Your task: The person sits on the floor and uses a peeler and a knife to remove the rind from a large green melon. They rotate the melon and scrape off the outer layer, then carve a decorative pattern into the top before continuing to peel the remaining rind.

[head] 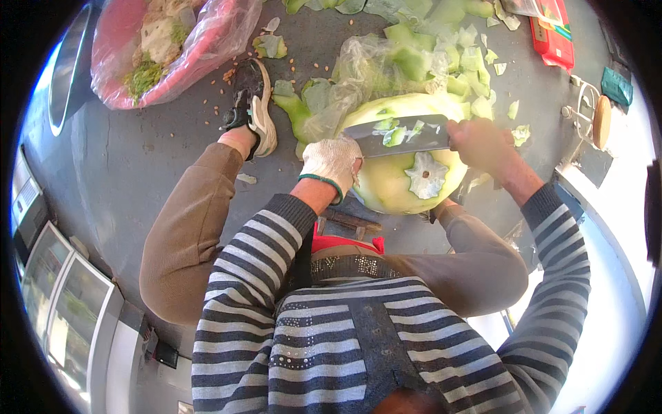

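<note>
A large melon or gourd (398, 189), pale and mostly peeled, lies in front of me between my knees, a patch of whitish-green rind left around its end scar. My right hand (478, 142), bare, is closed on the handle of a broad-bladed knife (362, 135). The blade lies across the melon, with bits of green rind stuck to it. My left hand (333, 161), in a white knit glove with a green cuff, is at the melon's left side by the blade's far end; its fingers are partly hidden. Green peelings (408, 57) are heaped beyond the melon.
Clear plastic film (362, 67) lies among the peelings. A pink basin (116, 52) lined with plastic holds scraps at the upper left. Seeds are scattered on the grey floor (186, 129) by my shoe (264, 119). A red package (554, 46) and a white-framed item (587, 108) lie at the right.
</note>
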`<state>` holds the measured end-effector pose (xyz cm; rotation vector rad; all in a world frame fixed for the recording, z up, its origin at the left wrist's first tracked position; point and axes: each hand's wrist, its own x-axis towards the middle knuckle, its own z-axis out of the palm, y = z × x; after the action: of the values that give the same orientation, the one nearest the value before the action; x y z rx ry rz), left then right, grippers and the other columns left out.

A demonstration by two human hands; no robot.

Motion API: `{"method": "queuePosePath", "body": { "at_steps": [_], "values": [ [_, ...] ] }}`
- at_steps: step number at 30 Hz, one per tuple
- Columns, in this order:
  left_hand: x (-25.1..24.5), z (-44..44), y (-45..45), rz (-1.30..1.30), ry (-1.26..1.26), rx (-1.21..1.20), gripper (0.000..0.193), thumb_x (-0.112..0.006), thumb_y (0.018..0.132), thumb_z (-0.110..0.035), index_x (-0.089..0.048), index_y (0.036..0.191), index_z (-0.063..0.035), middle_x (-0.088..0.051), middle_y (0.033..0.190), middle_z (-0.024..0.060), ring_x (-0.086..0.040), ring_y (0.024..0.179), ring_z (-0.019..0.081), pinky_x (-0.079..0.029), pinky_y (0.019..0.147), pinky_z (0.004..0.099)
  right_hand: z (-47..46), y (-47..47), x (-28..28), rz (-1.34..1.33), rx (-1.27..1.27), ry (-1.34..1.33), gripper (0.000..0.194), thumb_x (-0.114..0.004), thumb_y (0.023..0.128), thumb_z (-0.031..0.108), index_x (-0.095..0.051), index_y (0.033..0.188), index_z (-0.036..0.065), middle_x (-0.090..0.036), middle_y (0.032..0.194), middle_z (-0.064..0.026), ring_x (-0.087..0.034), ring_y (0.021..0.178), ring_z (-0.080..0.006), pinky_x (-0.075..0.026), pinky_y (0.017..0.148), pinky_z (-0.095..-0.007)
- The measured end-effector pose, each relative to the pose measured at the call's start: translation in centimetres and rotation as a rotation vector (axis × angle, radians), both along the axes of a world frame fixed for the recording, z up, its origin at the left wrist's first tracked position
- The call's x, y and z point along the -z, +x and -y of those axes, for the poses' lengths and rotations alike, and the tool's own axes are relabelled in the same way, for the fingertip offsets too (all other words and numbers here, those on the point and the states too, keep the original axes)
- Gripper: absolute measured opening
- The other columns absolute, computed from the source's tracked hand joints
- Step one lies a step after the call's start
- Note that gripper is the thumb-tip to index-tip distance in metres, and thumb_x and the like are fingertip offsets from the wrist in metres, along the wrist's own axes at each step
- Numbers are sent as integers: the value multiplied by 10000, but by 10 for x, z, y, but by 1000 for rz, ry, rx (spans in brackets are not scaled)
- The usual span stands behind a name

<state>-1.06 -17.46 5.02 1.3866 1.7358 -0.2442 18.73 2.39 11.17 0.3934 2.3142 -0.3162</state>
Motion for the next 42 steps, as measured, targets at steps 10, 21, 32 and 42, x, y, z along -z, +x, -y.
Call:
{"method": "queuePosePath", "body": {
  "at_steps": [10,21,32,42],
  "values": [
    [25,-35,-23,-21,-57,52,211,-596,810,-252,-746,908,-141,-703,1029,147,-680,967,327,-542,790,447,-8,-9,66,-95,70,32,91,-682,727,172,-650,669,109,-672,696,-96,-679,676,-293,-546,599,-416],
    [89,94,38,-26,-198,-664,467,-552,835,-479,-606,1128,-118,-622,1178,207,-606,1097,325,-475,902,405,-1,84,67,-149,535,226,197,-624,774,180,-627,947,85,-693,843,-159,-674,819,-368,-529,699,-466],
    [77,99,71,431,-327,-1707,428,-614,828,-467,-576,841,-41,-579,768,108,-510,630,208,-427,567,386,30,184,117,-313,1183,485,245,-611,791,170,-571,994,39,-676,923,-219,-656,882,-405,-516,776,-485],
    [82,96,87,543,-467,-1847,710,-501,905,-588,-480,1299,3,-541,1245,198,-548,1099,384,-411,924,571,19,234,180,-485,1264,454,347,-670,793,217,-621,1089,42,-632,1080,-196,-601,1025,-381,-470,912,-441]
  ]
}}
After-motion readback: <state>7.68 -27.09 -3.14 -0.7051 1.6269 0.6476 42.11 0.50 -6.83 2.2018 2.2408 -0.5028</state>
